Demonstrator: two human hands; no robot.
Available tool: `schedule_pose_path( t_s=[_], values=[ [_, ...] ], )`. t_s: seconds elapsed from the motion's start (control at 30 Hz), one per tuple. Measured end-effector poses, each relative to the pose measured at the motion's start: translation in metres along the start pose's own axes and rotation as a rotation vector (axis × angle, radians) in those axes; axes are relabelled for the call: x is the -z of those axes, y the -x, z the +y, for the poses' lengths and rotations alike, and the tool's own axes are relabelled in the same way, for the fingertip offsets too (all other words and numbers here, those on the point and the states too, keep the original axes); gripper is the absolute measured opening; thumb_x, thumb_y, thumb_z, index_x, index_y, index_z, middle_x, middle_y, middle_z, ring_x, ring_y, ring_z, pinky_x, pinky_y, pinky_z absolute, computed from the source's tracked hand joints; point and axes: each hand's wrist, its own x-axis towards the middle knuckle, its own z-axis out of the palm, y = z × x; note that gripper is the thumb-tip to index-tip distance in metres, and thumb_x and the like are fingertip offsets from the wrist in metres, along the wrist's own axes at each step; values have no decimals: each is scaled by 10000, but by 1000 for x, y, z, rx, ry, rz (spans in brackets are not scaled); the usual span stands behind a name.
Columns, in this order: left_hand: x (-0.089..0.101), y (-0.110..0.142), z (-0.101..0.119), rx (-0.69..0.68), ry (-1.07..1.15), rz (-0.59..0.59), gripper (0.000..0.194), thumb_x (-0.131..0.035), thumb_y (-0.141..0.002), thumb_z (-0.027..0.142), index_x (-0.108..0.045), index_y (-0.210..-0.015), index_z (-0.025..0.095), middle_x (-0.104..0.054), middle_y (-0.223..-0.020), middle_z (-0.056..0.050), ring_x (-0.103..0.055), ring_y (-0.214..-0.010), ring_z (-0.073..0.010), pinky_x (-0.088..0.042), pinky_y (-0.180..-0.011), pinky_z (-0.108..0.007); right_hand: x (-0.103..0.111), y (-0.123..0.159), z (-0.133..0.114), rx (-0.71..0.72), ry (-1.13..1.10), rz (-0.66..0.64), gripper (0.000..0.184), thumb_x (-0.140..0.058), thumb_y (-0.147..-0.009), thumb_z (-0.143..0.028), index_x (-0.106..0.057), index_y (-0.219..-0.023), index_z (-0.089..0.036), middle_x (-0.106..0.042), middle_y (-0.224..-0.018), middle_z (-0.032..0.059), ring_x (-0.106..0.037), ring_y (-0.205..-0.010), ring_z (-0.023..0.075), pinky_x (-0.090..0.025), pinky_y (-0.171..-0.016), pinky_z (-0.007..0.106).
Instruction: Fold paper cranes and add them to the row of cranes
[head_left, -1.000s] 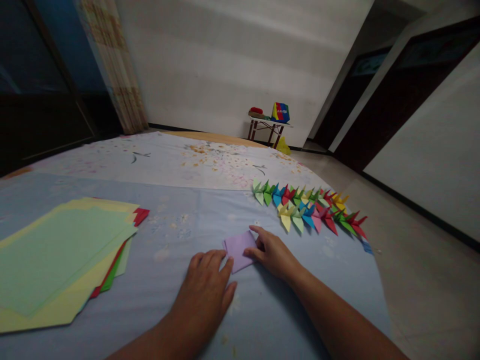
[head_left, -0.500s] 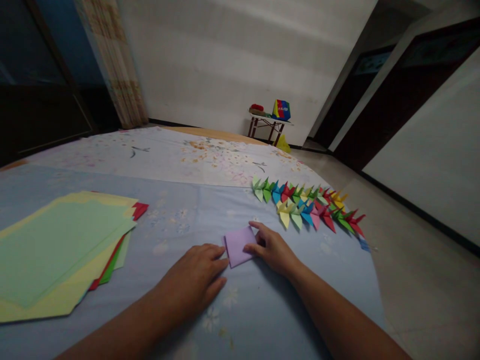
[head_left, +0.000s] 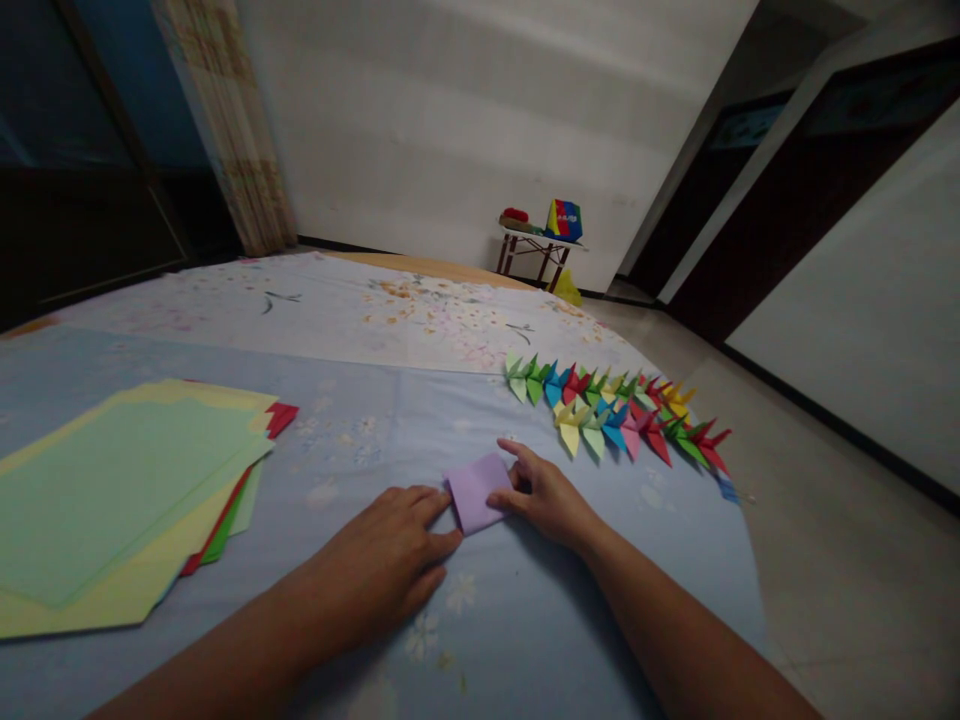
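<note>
A small folded purple paper (head_left: 478,490) lies on the blue floral sheet (head_left: 525,620). My left hand (head_left: 390,560) rests palm down just left of it, fingers stretched out, the fingertips touching its left edge. My right hand (head_left: 546,495) presses the paper's right edge with thumb and fingers held flat on it. Neither hand lifts the paper.
A stack of large coloured sheets (head_left: 120,500), green on top, lies at the left. Several folded paper cranes (head_left: 615,410) stand in rows to the right. Bare floor (head_left: 840,520) lies past the sheet's right edge. A small stool (head_left: 536,250) with things on it stands by the far wall.
My left hand has slid off the purple paper's lower left part to its left edge and turned flatter. My right hand has stayed on the right edge.
</note>
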Motion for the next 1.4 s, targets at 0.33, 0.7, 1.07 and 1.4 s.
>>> schedule_pose_path(
  t_s=[0.33,0.7,1.07,1.4],
  values=[
    [-7,2,-2,52,49,42,405,-561,-735,276,-536,-1136,224,-556,-1158,-85,-490,-1062,-252,-379,-922,-415,0,-1,-5,5,128,12,669,-669,-696,-297,-406,-1295,-156,-489,-636,-62,-462,-591,96,-356,-585,212],
    [-19,-1,5,137,-92,-22,541,-504,-785,384,-431,-1294,212,-484,-1286,-130,-413,-1185,-292,-302,-981,-469,-1,0,-5,12,150,30,668,-664,-700,-323,-408,-1292,-147,-483,-633,-61,-453,-591,99,-360,-599,221],
    [-27,0,8,196,-73,-61,560,-457,-810,390,-390,-1328,188,-330,-1418,-132,-331,-1276,-294,-265,-1022,-485,-2,0,-3,29,217,42,651,-658,-705,-333,-417,-1285,-162,-510,-667,-40,-469,-633,115,-361,-625,232],
    [-20,-2,9,228,-64,-118,572,-436,-812,429,-382,-1336,208,-324,-1425,-120,-309,-1287,-294,-250,-1038,-473,-3,0,-4,32,217,62,640,-650,-713,-341,-420,-1281,-157,-504,-664,-40,-464,-632,118,-365,-630,239]
  ],
)
